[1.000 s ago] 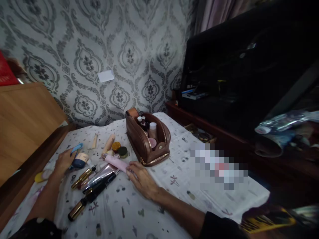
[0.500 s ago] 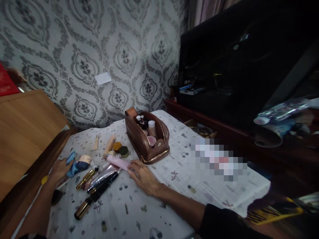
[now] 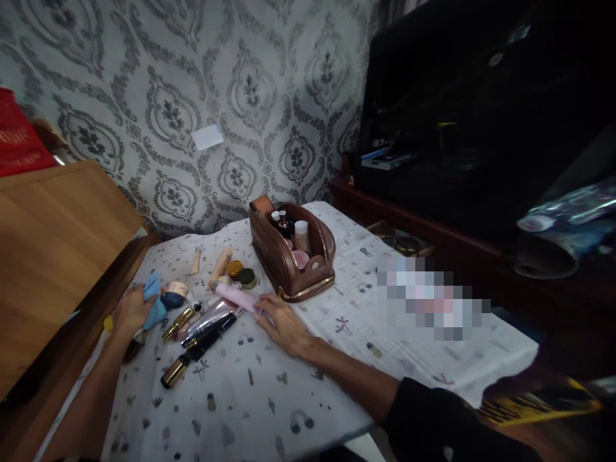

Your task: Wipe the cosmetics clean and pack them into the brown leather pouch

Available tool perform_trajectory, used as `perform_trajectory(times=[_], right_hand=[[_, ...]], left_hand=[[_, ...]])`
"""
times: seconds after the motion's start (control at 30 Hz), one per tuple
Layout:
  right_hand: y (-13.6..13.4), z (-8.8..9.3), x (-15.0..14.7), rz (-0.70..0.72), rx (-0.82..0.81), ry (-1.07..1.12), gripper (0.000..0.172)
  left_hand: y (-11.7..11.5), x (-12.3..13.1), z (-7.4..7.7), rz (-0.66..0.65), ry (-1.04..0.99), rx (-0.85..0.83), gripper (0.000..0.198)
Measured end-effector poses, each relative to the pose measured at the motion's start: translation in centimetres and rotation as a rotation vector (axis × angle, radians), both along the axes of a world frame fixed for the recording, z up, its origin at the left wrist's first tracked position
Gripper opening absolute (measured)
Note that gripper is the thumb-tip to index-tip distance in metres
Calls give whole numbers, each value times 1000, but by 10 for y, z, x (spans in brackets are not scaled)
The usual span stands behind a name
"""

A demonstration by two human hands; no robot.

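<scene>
My left hand [image 3: 129, 312] is closed on a light blue cloth [image 3: 154, 303] at the left side of the table, beside a jar [image 3: 175, 295] with a dark blue base. My right hand [image 3: 283, 326] has its fingers around the near end of a pink tube [image 3: 235, 296]. Under and below that tube lie a silvery-pink tube [image 3: 205, 326], a black tube [image 3: 212, 337] and a gold-and-black bottle [image 3: 174, 372]. Just behind are a gold-lidded jar [image 3: 234, 268], a dark green-lidded jar [image 3: 248, 277] and a beige tube [image 3: 221, 262].
An open brown cosmetic bag [image 3: 289, 273], with several bottles inside, stands on the patterned white tablecloth [image 3: 260, 398]. A wooden panel [image 3: 67, 244] borders the left. At the right are a dark television [image 3: 462, 102], a clear plastic bottle [image 3: 577, 208] and a pixelated item [image 3: 433, 298].
The view has shifted, so the whole scene sits a little higher and further right. The blue cloth in my left hand looks more spread out. My right hand keeps hold of the pink tube.
</scene>
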State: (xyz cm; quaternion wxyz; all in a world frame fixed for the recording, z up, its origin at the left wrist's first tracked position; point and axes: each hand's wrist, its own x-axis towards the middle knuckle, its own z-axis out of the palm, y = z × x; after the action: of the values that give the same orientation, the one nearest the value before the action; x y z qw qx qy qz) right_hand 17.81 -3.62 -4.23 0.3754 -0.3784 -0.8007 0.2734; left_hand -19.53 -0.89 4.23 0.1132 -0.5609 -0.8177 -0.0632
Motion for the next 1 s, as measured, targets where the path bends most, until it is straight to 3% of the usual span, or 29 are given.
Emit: perform_trajectory(times=[0.17,0.27,0.4,0.5,0.6,0.7,0.8,1.0], right_hand=[[0,0,2,46,42,-34,30],[-1,1,3,84,58,-80,37],[-3,2,4,111,38,-124,47],[-4,2,4,115,35,-130,50],[-3,-2,3,115,41,-116,50],[-1,-6,2,123,54,-90,49],[-1,-9,2,122,60,-69,45],[-6,0,2,70,60,-43,34]], left_hand=[[-33,27,7,148,36,139,48],[-54,42,5,86,43,301,48],[-80,71,-9,-166,70,463,45],[-96,104,-25,-515,154,584,42],[-108,141,-41,-865,289,598,39],[-115,166,-54,-1040,355,531,37],[-116,172,-62,-1071,373,525,37],[-105,154,-64,-926,385,509,43]])
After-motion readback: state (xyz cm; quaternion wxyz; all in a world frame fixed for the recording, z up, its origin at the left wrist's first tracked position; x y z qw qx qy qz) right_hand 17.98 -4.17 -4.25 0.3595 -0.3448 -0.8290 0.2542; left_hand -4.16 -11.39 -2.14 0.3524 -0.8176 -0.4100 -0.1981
